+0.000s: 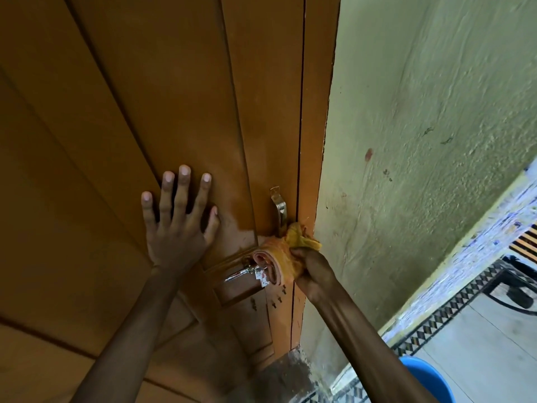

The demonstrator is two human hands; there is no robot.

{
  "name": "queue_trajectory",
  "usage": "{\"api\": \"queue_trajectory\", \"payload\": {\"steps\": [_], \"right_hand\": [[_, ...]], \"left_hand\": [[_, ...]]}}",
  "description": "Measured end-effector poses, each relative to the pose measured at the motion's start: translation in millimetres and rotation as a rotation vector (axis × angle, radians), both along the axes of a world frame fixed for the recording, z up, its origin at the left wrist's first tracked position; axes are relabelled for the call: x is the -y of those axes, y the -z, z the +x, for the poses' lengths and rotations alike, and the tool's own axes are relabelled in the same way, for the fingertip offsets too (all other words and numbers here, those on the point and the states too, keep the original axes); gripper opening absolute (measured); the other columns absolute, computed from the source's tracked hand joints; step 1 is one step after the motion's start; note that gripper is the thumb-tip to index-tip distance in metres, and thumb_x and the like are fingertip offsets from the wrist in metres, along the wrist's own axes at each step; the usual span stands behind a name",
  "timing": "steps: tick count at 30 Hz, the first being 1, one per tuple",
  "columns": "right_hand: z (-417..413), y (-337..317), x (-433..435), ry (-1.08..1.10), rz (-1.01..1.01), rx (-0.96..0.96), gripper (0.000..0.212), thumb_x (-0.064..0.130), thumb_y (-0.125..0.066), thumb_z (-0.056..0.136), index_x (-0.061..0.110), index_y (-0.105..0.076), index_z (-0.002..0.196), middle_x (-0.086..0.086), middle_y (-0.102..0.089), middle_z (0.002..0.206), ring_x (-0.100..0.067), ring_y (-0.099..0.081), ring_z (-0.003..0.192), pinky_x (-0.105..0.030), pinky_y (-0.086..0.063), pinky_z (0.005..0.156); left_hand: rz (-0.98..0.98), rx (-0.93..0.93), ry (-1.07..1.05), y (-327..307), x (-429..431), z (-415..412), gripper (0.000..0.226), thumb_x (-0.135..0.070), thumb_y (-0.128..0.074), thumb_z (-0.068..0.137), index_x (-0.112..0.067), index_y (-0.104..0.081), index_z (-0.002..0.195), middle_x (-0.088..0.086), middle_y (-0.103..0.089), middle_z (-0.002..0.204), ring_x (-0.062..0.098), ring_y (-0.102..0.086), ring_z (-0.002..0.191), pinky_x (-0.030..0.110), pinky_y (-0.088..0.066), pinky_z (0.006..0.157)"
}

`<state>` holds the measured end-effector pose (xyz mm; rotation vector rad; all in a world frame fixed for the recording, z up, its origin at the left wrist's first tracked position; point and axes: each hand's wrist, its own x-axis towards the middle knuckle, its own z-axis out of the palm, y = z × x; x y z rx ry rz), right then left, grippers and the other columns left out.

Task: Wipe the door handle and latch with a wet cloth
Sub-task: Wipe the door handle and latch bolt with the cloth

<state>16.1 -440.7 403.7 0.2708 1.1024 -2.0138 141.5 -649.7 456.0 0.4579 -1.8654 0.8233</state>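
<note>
Wiping under way: cloth (283, 254) clenched in right hand (312, 270), pressed at handle (278, 209) base, just above latch (244, 274). Left hand (177, 225) released, flat on door (145, 112). Next, judged: cloth drawn up the handle

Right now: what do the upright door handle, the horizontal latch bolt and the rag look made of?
Upright silver door handle: polished metal, probably steel; it shows bright glints. Horizontal shiny latch bolt: chromed or polished metal, mirror-like. Crumpled yellow-orange cloth in the right hand: soft woven fabric, folds visible; fibre unclear.
</note>
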Motion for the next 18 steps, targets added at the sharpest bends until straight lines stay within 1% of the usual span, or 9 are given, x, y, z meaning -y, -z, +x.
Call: {"api": "queue_trajectory", "payload": {"steps": [2,4,6,8,10,11,14,18], "right_hand": [[1,3,-6,0.018,-0.019,0.021,0.029,-0.001,-0.050,0.095,0.004,-0.062,0.121,-0.015,-0.071,0.104,-0.027,-0.069,0.089,-0.032,-0.063,0.065],[1,3,-2,0.033,-0.011,0.034,0.030,-0.001,-0.049,0.096,0.003,-0.061,0.124,-0.016,-0.071,0.106,-0.027,-0.069,0.089,-0.032,-0.062,0.067],[2,0,9,0.055,0.011,0.035,0.034,-0.002,-0.050,0.096,0.003,-0.058,0.129,-0.018,-0.069,0.113,-0.027,-0.069,0.091,-0.034,-0.061,0.072],[6,-5,13,0.089,0.040,0.000,0.035,-0.001,-0.052,0.095,0.003,-0.058,0.130,-0.020,-0.067,0.121,-0.028,-0.068,0.096,-0.034,-0.059,0.077],[10,-8,9,0.125,0.039,-0.060,0.034,0.000,-0.056,0.094,0.003,-0.059,0.127,-0.020,-0.067,0.121,-0.031,-0.068,0.103,-0.036,-0.058,0.084],[13,-11,5,0.135,0.023,-0.081,0.034,-0.001,-0.057,0.093,0.003,-0.060,0.127,-0.020,-0.068,0.121,-0.031,-0.067,0.104,-0.036,-0.058,0.085],[15,-19,7,0.151,-0.014,-0.084,0.036,-0.003,-0.059,0.091,0.003,-0.058,0.126,-0.018,-0.068,0.119,-0.029,-0.068,0.101,-0.034,-0.059,0.079],[9,-23,15,0.164,0.069,-0.060,0.035,0.000,-0.065,0.087,0.002,-0.061,0.122,-0.018,-0.069,0.111,-0.025,-0.069,0.085,-0.033,-0.057,0.069]], "left_hand": [[-0.010,-0.009,-0.002,-2,0,0,0.068,-0.047,-0.055,0.096,-0.023,-0.035,0.157,0.008,-0.008,0.168,0.025,-0.006,0.155,0.050,-0.002,0.125],[-0.015,-0.004,0.000,-1,3,-2,0.069,-0.048,-0.055,0.096,-0.023,-0.034,0.157,0.008,-0.007,0.168,0.026,-0.005,0.155,0.050,-0.002,0.125],[-0.012,0.002,-0.003,-1,6,-4,0.069,-0.048,-0.055,0.096,-0.022,-0.034,0.157,0.008,-0.007,0.168,0.026,-0.005,0.155,0.050,-0.002,0.125],[-0.008,0.002,-0.006,-1,5,-3,0.069,-0.048,-0.055,0.096,-0.022,-0.034,0.157,0.008,-0.008,0.168,0.025,-0.005,0.155,0.049,-0.001,0.125],[-0.013,0.007,-0.008,2,2,-1,0.070,-0.049,-0.055,0.096,-0.022,-0.033,0.157,0.008,-0.007,0.168,0.026,-0.005,0.155,0.049,-0.001,0.125],[-0.013,0.011,-0.006,3,1,0,0.070,-0.049,-0.055,0.096,-0.022,-0.033,0.157,0.008,-0.007,0.168,0.026,-0.005,0.155,0.050,-0.001,0.124],[-0.014,0.017,-0.009,3,3,-1,0.071,-0.049,-0.055,0.096,-0.022,-0.032,0.157,0.008,-0.007,0.168,0.026,-0.005,0.155,0.050,-0.001,0.124],[-0.021,0.014,-0.007,2,4,0,0.070,-0.049,-0.056,0.096,-0.022,-0.033,0.157,0.008,-0.007,0.168,0.026,-0.005,0.155,0.050,-0.002,0.124]]}}
